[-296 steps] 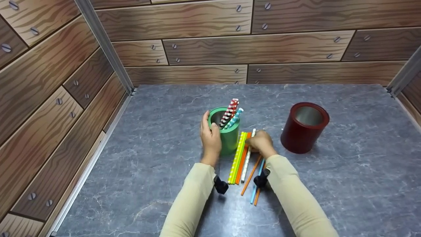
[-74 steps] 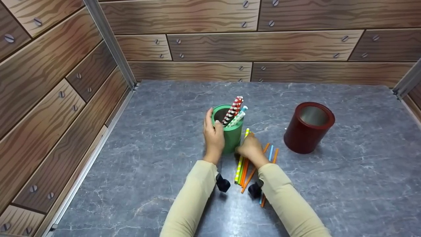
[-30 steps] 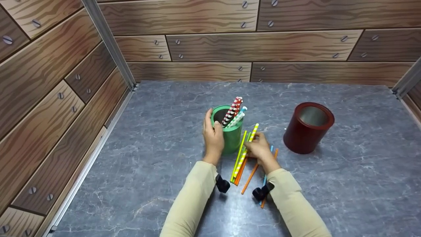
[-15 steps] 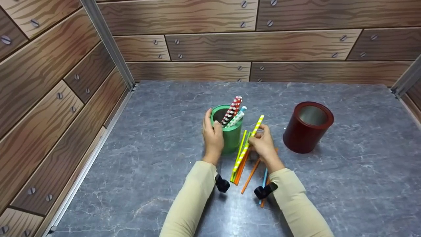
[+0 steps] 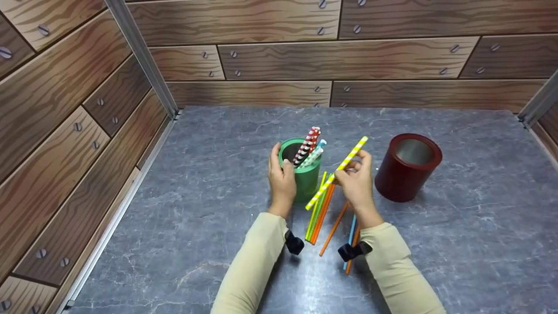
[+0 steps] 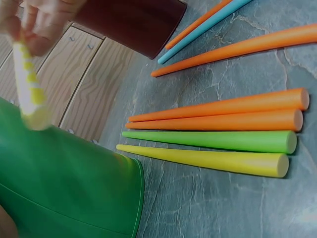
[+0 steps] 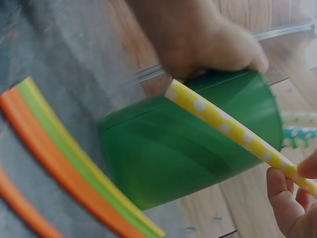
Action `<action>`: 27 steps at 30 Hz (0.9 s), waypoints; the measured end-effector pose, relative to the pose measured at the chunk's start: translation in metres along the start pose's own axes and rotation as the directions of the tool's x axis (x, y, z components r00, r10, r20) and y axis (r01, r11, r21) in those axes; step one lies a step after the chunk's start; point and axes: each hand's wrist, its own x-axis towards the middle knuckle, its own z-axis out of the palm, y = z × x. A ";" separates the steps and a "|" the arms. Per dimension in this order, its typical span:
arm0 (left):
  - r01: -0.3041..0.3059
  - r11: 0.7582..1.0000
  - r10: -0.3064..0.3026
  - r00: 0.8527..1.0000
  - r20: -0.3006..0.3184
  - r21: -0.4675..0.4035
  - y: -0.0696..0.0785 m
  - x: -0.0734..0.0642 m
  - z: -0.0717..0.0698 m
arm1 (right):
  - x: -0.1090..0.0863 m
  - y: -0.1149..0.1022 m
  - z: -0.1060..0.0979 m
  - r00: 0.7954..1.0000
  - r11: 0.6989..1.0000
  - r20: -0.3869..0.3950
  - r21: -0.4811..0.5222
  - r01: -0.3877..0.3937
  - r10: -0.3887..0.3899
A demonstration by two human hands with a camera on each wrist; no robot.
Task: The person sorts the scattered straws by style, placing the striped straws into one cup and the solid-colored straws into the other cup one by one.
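Observation:
My left hand (image 5: 283,185) grips the side of a green cup (image 5: 307,185), thumb near the rim. Several patterned paper straws (image 5: 307,148) lean inside it, striped or dotted in red, black, blue and pale green. My right hand (image 5: 359,187) pinches a yellow straw with white dots (image 5: 354,151), tilted and raised beside the cup. In the right wrist view the dotted straw (image 7: 233,128) crosses in front of the cup (image 7: 193,144). Below lie a plain yellow straw (image 6: 213,161), a green straw (image 6: 223,140) and two orange straws (image 6: 233,120), side by side.
A dark red cup (image 5: 396,183) stands to the right; no straws show in its mouth. A separate orange straw (image 5: 335,229) and a blue straw (image 5: 352,226) beside another orange one lie under the right forearm. Wood-patterned walls (image 5: 274,61) enclose the grey tabletop (image 5: 196,174).
A pale green-and-white straw now stands in the green cup, and the white-patterned one has left the table. My right hand has picked up the dotted yellow straw and raised it. The left hand keeps its hold.

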 end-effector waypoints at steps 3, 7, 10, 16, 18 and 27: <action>0.000 1.000 0.000 1.000 0.005 0.002 0.000 0.000 0.000 | -0.003 -0.011 0.003 0.997 0.996 -0.033 0.052 0.076 -0.075; 0.002 1.000 -0.002 1.000 0.006 -0.001 -0.001 0.000 0.000 | -0.005 -0.026 0.007 0.978 0.972 -0.068 0.118 0.203 -0.196; 0.002 1.000 -0.002 1.000 0.001 -0.006 -0.001 0.000 0.000 | -0.007 -0.036 0.010 0.956 0.944 -0.093 0.161 0.289 -0.277; 0.002 1.000 -0.002 1.000 -0.001 -0.004 0.000 0.001 0.000 | -0.009 -0.047 0.017 0.898 0.874 -0.149 0.210 0.438 -0.414; 0.006 1.000 -0.006 1.000 0.007 -0.005 0.001 0.000 -0.001 | -0.009 -0.047 0.020 0.871 0.847 -0.172 0.209 0.489 -0.460; 0.019 1.000 -0.019 1.000 0.011 0.004 0.002 0.000 -0.001 | -0.009 -0.029 0.035 0.752 0.763 -0.190 0.024 0.646 -0.631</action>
